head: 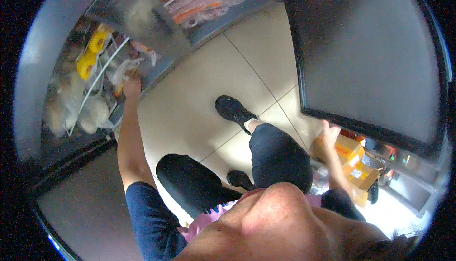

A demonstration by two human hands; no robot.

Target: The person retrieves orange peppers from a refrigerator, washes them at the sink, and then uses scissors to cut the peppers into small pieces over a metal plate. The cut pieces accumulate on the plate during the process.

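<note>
My left hand reaches into the lower part of an open refrigerator or freezer cabinet. It touches or nearly touches a thin, whitish plastic bag; its fingertips are hidden among the bags, so its hold is unclear. Beside it runs the white rim of a wire basket. Inside this lie yellow rounded items in clear wrap and pale, bagged items. On the right, my right hand grips the edge of the dark right door, thumb raised; the other fingers are partly hidden.
More bagged goods fill the compartment farther along. The left door stands open beside my left arm. Cardboard boxes sit behind the right door, near a metal rack. My feet stand on the tiled floor.
</note>
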